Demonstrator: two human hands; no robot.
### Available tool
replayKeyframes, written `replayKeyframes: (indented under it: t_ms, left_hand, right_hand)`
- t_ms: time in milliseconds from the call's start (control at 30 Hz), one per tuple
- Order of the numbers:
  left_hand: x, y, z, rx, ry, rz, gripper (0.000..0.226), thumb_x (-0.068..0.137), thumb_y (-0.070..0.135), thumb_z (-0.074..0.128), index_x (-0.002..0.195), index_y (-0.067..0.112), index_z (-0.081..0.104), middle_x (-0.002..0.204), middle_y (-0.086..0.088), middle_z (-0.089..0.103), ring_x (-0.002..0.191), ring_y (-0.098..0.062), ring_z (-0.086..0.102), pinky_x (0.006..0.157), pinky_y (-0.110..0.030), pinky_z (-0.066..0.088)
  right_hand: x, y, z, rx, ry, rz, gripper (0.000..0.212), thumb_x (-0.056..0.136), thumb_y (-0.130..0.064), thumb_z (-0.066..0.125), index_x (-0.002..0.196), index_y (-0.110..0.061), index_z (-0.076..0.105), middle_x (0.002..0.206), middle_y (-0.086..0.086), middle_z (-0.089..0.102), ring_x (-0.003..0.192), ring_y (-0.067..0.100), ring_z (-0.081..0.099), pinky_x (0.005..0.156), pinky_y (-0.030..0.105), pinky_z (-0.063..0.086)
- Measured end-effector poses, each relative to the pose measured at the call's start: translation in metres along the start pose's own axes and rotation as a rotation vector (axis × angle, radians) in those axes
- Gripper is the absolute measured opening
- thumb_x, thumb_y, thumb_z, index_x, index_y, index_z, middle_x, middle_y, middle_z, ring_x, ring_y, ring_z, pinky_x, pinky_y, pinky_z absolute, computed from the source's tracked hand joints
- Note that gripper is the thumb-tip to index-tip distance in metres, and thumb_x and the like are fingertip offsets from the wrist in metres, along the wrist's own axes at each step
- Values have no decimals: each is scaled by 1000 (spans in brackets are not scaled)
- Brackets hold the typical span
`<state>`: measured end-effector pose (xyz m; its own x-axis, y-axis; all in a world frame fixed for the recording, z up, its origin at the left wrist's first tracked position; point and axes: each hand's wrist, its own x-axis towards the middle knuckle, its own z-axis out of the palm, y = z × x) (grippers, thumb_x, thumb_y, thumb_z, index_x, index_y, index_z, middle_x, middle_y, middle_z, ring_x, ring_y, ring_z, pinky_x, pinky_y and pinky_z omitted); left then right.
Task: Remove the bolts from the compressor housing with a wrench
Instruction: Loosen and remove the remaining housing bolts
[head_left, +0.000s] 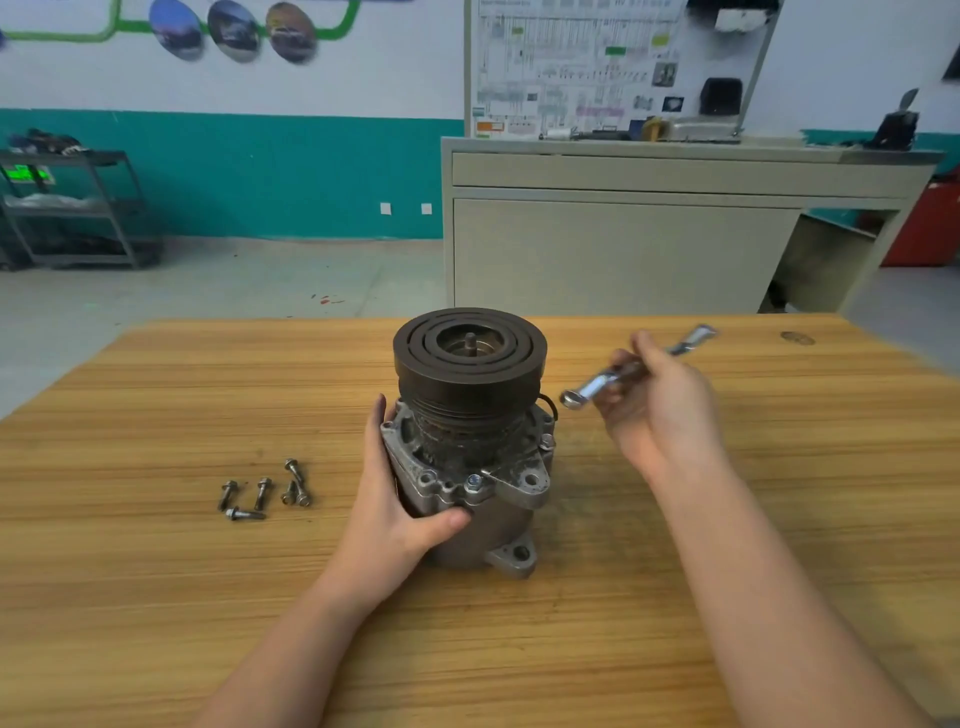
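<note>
Upright grimy compressor housing (467, 467), dark-pulleyed

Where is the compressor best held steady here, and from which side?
Around the lower housing, from the left, as the left hand does: the body is round below the flange, and this leaves the front bolt and right side open to the wrench.

No writing can be read here. The wall chart (571, 62), far behind the right hand (660, 410) gripping the wrench (597, 387), carries print and diagrams, but all of it is too blurred to make out.
</note>
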<state>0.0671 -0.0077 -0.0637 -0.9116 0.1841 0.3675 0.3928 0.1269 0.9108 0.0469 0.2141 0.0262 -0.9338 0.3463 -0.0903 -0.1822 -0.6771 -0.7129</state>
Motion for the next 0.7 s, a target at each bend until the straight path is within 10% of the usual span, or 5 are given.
replayKeyframes:
  t_ms: [300,700]
  left_hand:
    - [3,1,-1,37,-1,-12,142,48,81,69,147,36,-21,152,28,22,138,9,24,103,-2,24]
    - [5,2,-6,137,1,-8,137,49,90,57,151,30,-12,152,33,16,137,14,20,100,1,22]
  right_hand:
    - [-29,26,-44,-898,-479,-305,32,61,-51,80,87,-35,69,43,-11,36,40,5,31,41,13,31]
    - [-11,33,-47,-865,-642,-254,23,67,-39,79,87,-34,69,45,-11,37,43,5,34,47,17,37]
